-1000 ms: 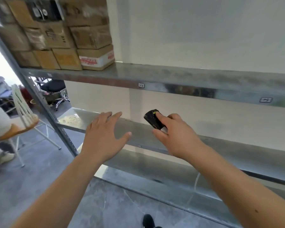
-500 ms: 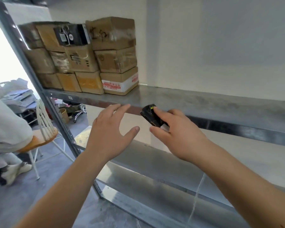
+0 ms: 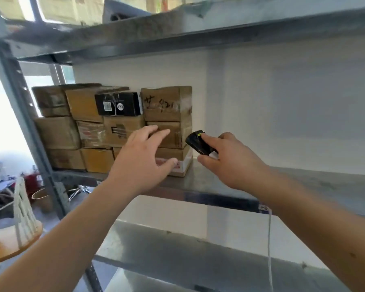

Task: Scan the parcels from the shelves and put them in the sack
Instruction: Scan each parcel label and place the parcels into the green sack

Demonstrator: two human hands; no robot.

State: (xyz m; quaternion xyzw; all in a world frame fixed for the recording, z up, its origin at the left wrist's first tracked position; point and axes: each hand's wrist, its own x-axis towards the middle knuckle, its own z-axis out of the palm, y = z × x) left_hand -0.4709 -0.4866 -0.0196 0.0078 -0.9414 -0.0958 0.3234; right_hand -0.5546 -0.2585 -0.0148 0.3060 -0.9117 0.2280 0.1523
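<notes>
Reaching toward the parcels [image 3: 122,125] stacked at centre left on the shelf [image 3: 219,182], the left hand [image 3: 143,161] is spread and empty, probably to take one, while the right hand [image 3: 230,163] grasps the scanner [image 3: 198,144], aimed at them.

Stacked cardboard parcels [image 3: 114,127] on a metal shelf [image 3: 219,182], left hand [image 3: 141,163] with spread fingers before them, contact unclear, right hand [image 3: 230,163] gripping a black handheld scanner [image 3: 196,143], forefinger on top
</notes>
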